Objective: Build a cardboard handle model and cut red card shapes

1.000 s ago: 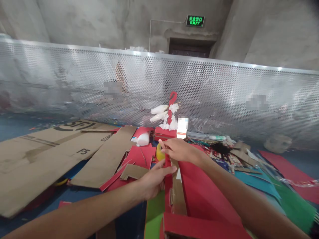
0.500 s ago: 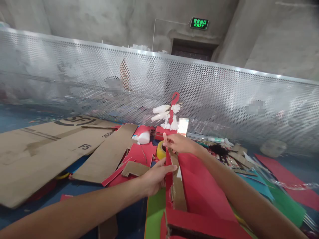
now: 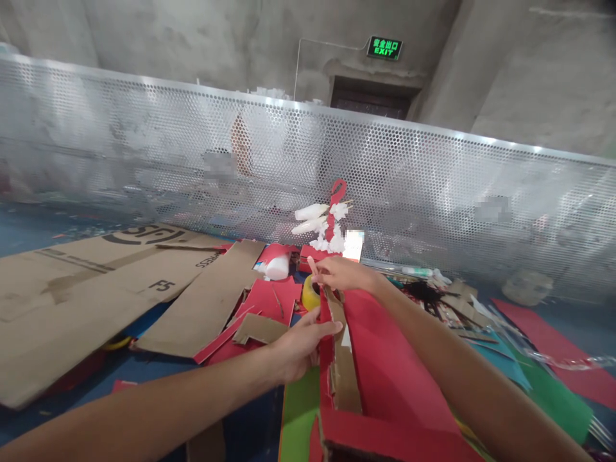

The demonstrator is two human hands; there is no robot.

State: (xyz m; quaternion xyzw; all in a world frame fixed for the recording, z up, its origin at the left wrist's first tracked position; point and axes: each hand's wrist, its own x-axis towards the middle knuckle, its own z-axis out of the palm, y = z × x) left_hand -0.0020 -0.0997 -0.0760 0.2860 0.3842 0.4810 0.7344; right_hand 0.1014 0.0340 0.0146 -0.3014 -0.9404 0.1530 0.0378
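Observation:
A red-covered cardboard structure [image 3: 394, 359] with bare brown cut edges stretches away from me, low in the middle of the view. My left hand [image 3: 303, 343] grips its narrow upright left wall, thumb on the inner brown side and fingers around the red outside. At the wall's far end is my right hand [image 3: 344, 273], its fingers closed together. A narrow pale pink shape [image 3: 312, 264] sticks up at its fingertips; I cannot tell whether it is a finger or something held. Right beside the hands lies a yellow tape roll [image 3: 310, 296], partly hidden.
Large flat cardboard sheets [image 3: 86, 295] cover the left. A red ornament with white pieces [image 3: 332, 221] stands beyond the hands, before a perforated metal panel [image 3: 192, 147]. On the right are scraps [image 3: 462, 301] and green sheets [image 3: 553, 391]; a green board [image 3: 301, 410] lies beneath.
My right hand has shifted slightly left, and the pale pink shape at its fingertips now leans further left. My left hand keeps its hold on the cardboard wall.

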